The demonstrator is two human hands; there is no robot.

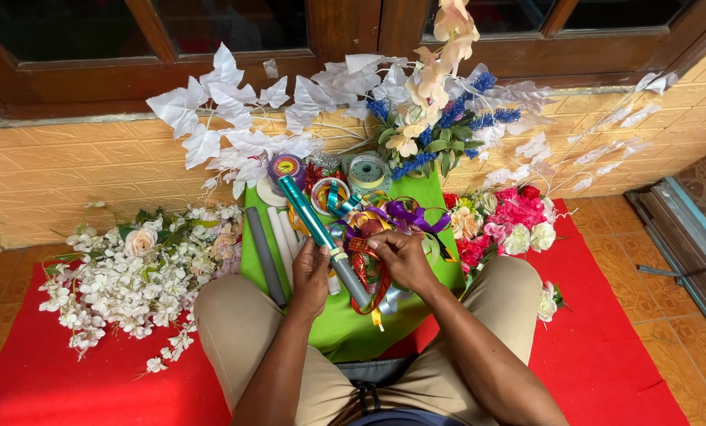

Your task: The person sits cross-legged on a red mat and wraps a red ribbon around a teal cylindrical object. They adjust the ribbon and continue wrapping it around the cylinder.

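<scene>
Viewpoint: looking down at a seated person's knees and two bare hands over a green cloth spread on a red mat on a tiled floor.
Left hand: the left hand is closed around a long roll of teal foil wrap, which slants from the cloth's far left toward the person's lap.
Right hand: the right hand pinches a tangle of red, gold and purple ribbons near the cloth's middle, fingers curled narrow on it.
On the cloth: ribbon spools sit at the far edge; a grey roll and white rolls lie along the left edge.
Left of the cloth: white blossom sprays lie on the mat.
Right of the cloth: pink, red and cream flowers.
Far side: white fabric leaves and a blue-and-peach bouquet lean against the wall.
</scene>
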